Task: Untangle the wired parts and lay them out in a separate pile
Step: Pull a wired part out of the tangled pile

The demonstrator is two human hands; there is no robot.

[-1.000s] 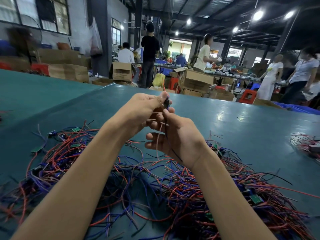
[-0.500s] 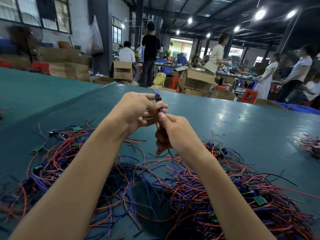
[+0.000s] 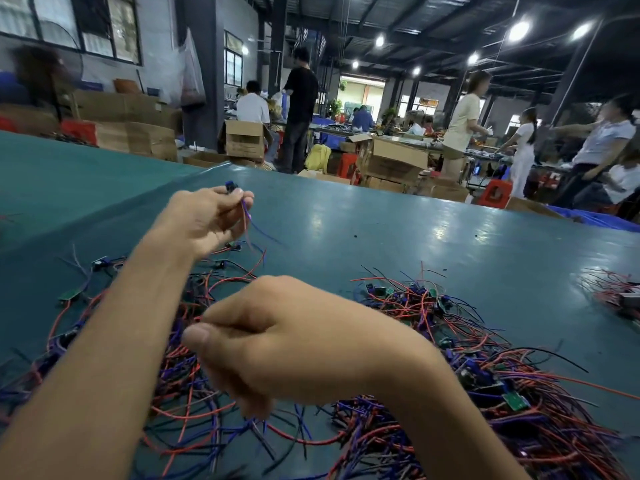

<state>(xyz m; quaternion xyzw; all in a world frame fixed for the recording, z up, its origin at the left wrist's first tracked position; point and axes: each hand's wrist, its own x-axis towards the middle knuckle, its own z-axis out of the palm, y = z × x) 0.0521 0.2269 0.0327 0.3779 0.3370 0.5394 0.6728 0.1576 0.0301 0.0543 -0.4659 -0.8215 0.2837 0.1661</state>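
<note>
My left hand (image 3: 204, 220) is raised over the green table (image 3: 381, 233) and pinches a small blue wired part (image 3: 230, 187) at its fingertips. The part's blue and red wires (image 3: 250, 226) hang loose below the fingers. My right hand (image 3: 287, 337) is lower and nearer to me, fingers curled shut with thumb pressed to forefinger, just above the tangle of red, blue and black wires (image 3: 478, 375). I see nothing held in it. The tangle carries small green boards (image 3: 515, 400) and spreads under both forearms.
A few loose wired parts (image 3: 100, 263) lie to the left beyond the tangle. Another small wire heap (image 3: 616, 294) sits at the right edge. Past the table's far edge are cardboard boxes (image 3: 391, 161) and several people working.
My hands have come apart. The left hand lifted the blue part away up and left, its wires now hanging free. The right hand dropped down toward the tangle.
</note>
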